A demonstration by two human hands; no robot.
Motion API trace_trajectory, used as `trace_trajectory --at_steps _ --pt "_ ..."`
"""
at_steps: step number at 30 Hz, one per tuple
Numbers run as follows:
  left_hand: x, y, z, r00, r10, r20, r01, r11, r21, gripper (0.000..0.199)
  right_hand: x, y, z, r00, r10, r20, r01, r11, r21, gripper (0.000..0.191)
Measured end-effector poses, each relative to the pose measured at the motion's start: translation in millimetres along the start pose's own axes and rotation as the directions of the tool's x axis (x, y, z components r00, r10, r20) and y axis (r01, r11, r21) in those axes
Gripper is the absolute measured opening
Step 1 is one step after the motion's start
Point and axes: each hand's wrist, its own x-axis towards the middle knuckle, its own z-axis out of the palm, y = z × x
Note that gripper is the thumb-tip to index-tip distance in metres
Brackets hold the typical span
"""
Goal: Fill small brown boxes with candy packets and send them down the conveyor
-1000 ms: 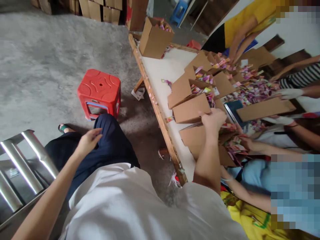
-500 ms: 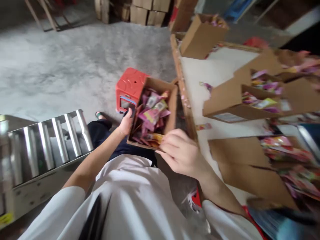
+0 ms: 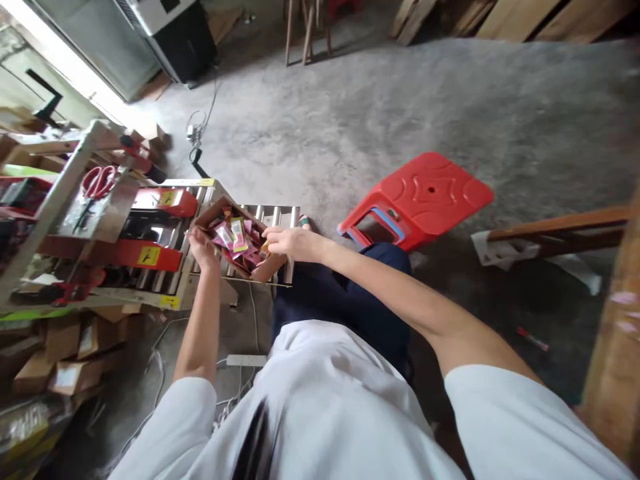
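An open-topped cardboard box (image 3: 273, 268) is held between my two hands over the end of a roller conveyor (image 3: 294, 219). Inside it lie many small pink, purple and yellow packets (image 3: 237, 239). My left hand (image 3: 201, 248) grips the box's left side. On its right side my right hand (image 3: 290, 243) is closed at the rim, its fingertips partly hidden near a yellow packet. Whether the box rests on the rollers I cannot tell.
A carton-sealing machine with red guards (image 3: 145, 255) stands on the conveyor line at left, with red-handled scissors (image 3: 99, 183) on it. A red plastic stool (image 3: 430, 193) is ahead to the right. Cables (image 3: 160, 363) and several cartons (image 3: 75, 347) lie at lower left.
My view has swung left from the table of cartons to the conveyor and machine. Both hands have carried the box of packets leftward, over the rollers.
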Motion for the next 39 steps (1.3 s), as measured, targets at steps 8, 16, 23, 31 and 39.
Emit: trace_trajectory --at_steps 8,16,23,31,39 --pt "27 -16 -27.0 0.957 0.218 -0.189 -0.252 0.951 -0.180 0.050 39 -50 10 0.912 0.317 -0.261 -0.260 0.938 0.229 0.066" --pt "15 2 -33.7 0.962 0.270 -0.033 -0.271 0.961 -0.055 0.030 92 -24 88 0.903 0.429 0.004 -0.421 0.883 0.208 0.051" --pt "44 25 -23.5 0.916 0.142 0.376 -0.286 0.888 0.360 0.031 79 -17 73 0.905 0.397 -0.151 -0.285 0.831 0.477 0.049" --pt "33 11 33.8 0.945 0.307 -0.109 -0.217 0.842 0.495 0.049 42 -40 16 0.699 0.535 -0.474 -0.252 0.805 0.537 0.047" --pt "0 9 31.9 0.919 0.322 -0.225 -0.231 0.906 0.354 0.054 34 -53 64 0.815 0.540 -0.209 -0.375 0.767 0.521 0.083"
